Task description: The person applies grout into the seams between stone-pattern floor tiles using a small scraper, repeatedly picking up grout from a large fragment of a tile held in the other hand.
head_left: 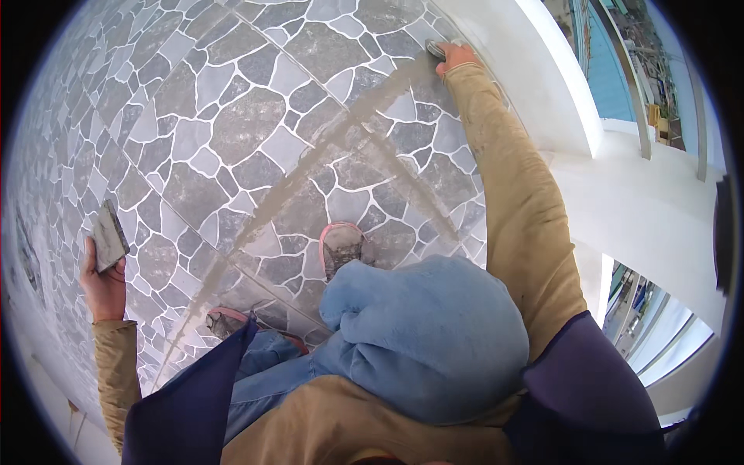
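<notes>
My left hand [105, 288] is raised at the left, closed on a flat grey rectangular slab [110, 239] smeared with a mortar-like paste. At the far right my right hand [459, 57] reaches to the foot of the white wall. Its fingers are closed around a small grey tool [435, 50], whose kind I cannot make out, held at the floor. From there a wet grey-brown band of grout [306, 167] runs down to the left along a tile joint. A second band crosses it. The floor tiles [248, 120] have a grey stone pattern with white lines.
A low white wall [527, 70] borders the floor on the right, with railing bars [625, 74] and openings beyond it. My shoes [341, 246] rest on the tiles near the grout bands. My bent knee in blue jeans [426, 325] fills the near middle.
</notes>
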Demonstrator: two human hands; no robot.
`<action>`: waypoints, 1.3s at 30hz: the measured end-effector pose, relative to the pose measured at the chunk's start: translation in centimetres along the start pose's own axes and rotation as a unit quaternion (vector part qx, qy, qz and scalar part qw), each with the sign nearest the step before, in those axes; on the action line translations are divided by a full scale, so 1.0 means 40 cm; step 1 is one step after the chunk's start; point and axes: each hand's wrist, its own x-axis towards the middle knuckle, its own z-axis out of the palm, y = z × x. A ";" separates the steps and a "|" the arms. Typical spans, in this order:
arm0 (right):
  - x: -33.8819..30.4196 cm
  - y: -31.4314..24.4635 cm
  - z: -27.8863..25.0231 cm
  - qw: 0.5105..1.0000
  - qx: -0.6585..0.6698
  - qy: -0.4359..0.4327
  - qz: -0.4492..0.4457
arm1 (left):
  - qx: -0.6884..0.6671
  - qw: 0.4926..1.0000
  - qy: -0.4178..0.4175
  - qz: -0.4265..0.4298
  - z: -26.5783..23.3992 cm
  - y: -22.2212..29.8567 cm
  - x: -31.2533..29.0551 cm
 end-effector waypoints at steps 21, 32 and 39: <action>-0.050 0.076 -0.005 0.995 -0.069 0.010 -0.067 | 0.007 1.000 -0.011 -0.019 0.083 0.018 0.000; 0.137 0.117 -0.033 0.992 -0.014 0.045 0.116 | 0.033 0.999 0.001 0.001 0.011 -0.006 0.025; -0.004 0.072 -0.043 0.991 0.006 -0.077 -0.112 | 0.012 1.000 0.014 0.009 0.084 0.013 0.017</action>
